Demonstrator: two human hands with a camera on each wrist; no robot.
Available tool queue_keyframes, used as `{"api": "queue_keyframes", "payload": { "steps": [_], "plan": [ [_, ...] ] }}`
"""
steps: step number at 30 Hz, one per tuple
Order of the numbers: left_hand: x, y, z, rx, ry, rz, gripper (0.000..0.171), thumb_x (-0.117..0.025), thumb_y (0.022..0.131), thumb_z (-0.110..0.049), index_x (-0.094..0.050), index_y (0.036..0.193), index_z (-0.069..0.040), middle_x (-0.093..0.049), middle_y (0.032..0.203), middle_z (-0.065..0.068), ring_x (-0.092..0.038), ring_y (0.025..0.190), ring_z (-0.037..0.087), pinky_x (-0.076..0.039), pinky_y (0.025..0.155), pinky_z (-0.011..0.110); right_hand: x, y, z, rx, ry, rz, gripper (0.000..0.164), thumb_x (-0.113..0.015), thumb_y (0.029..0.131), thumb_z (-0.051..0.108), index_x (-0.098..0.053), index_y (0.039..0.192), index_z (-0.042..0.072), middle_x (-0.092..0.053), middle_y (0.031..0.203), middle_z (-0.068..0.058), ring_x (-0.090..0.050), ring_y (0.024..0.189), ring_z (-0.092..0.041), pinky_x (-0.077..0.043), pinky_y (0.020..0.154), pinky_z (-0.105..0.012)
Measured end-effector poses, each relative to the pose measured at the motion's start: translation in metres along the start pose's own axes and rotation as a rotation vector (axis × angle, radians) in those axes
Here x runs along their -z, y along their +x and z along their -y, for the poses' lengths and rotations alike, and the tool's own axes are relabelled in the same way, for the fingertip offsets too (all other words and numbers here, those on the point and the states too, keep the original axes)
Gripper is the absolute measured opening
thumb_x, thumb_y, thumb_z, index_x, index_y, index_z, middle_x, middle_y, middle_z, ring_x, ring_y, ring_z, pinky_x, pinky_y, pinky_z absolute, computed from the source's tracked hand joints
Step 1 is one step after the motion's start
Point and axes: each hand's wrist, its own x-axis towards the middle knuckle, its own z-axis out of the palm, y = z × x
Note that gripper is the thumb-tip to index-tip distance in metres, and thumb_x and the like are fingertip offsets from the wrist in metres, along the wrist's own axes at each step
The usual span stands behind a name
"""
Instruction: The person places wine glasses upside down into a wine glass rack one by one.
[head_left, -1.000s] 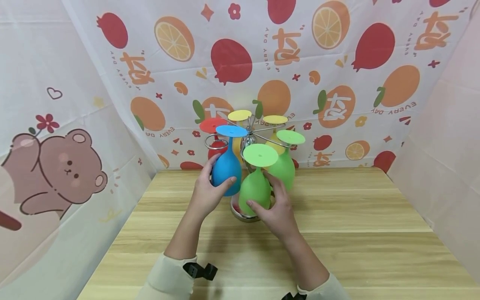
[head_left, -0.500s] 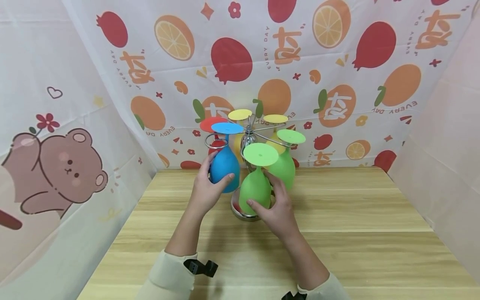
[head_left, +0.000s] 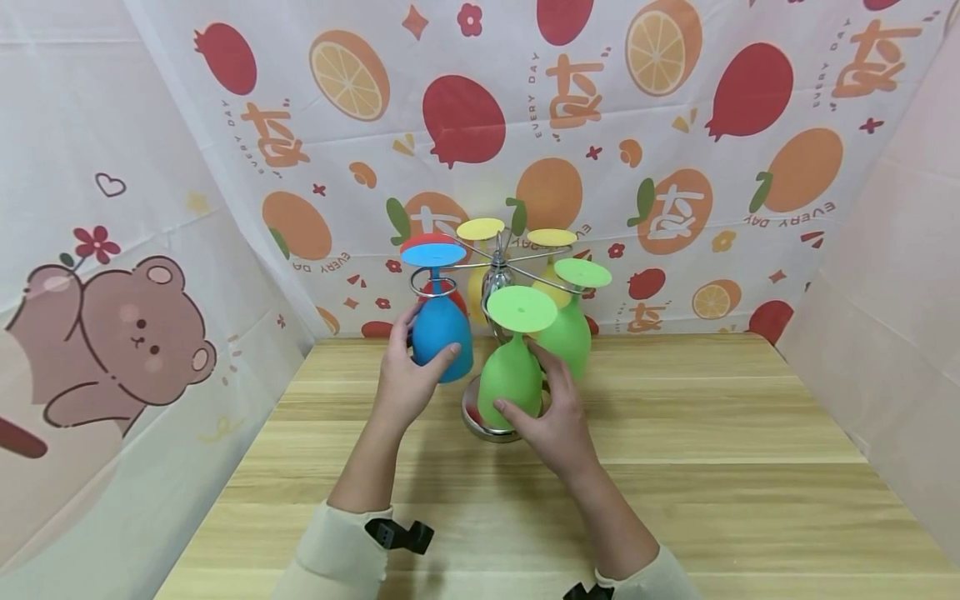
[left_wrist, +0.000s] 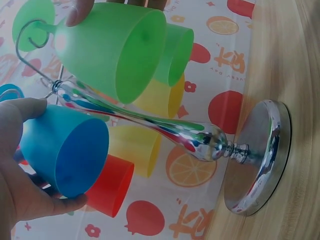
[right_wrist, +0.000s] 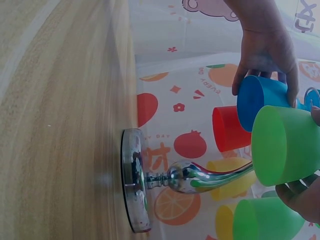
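My left hand (head_left: 405, 379) grips the bowl of an upside-down blue goblet (head_left: 444, 340), thumb in front and fingers behind. Its stem lines up with a wire ring (head_left: 415, 286) of the chrome goblet rack (left_wrist: 185, 135), the flat blue foot above the ring. Around the bowl of the front light green goblet (head_left: 508, 379) curl the fingers of my right hand (head_left: 558, 421). That goblet hangs mouth down, its stem in a wire hook in the left wrist view. Behind hang a second green goblet (head_left: 570, 333), a red goblet (right_wrist: 230, 129) and two yellow ones, partly hidden.
The rack's round chrome base (left_wrist: 260, 155) stands on the wood-grain table (head_left: 712, 467). A fruit-print cloth (head_left: 600, 167) hangs right behind the rack, and a bear-print cloth (head_left: 150, 333) forms the left side. Pale cloth (head_left: 885, 333) borders the table on the right.
The blue goblet has moved left and slightly back in my left hand, its stem going from beside the left ring to that ring. My right hand stays on the front green goblet.
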Motion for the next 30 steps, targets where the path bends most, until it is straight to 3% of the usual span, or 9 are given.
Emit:
{"api": "queue_keyframes", "payload": {
  "steps": [11, 30],
  "plan": [
    [0.0012, -0.0014, 0.0011, -0.005, -0.029, -0.01, 0.085, -0.075, 0.085, -0.042, -0.025, 0.151, -0.024, -0.038, 0.151, 0.01, -0.038, 0.136, 0.037, -0.046, 0.099, 0.063, -0.0003, 0.0006, 0.0007, -0.014, -0.008, 0.002, 0.081, -0.082, 0.08, 0.027, -0.039, 0.148, 0.029, -0.044, 0.141, 0.0, -0.051, 0.123, -0.02, -0.052, 0.094, -0.046],
    [-0.0007, -0.0016, 0.0035, 0.008, -0.054, -0.008, 0.087, -0.077, 0.084, -0.039, -0.023, 0.149, -0.021, -0.038, 0.147, 0.009, -0.037, 0.136, 0.034, -0.045, 0.101, 0.061, -0.0015, -0.0007, -0.001, -0.008, -0.016, -0.004, 0.081, -0.082, 0.08, 0.028, -0.039, 0.148, 0.03, -0.044, 0.141, 0.0, -0.052, 0.122, -0.02, -0.052, 0.094, -0.046]
  ]
}}
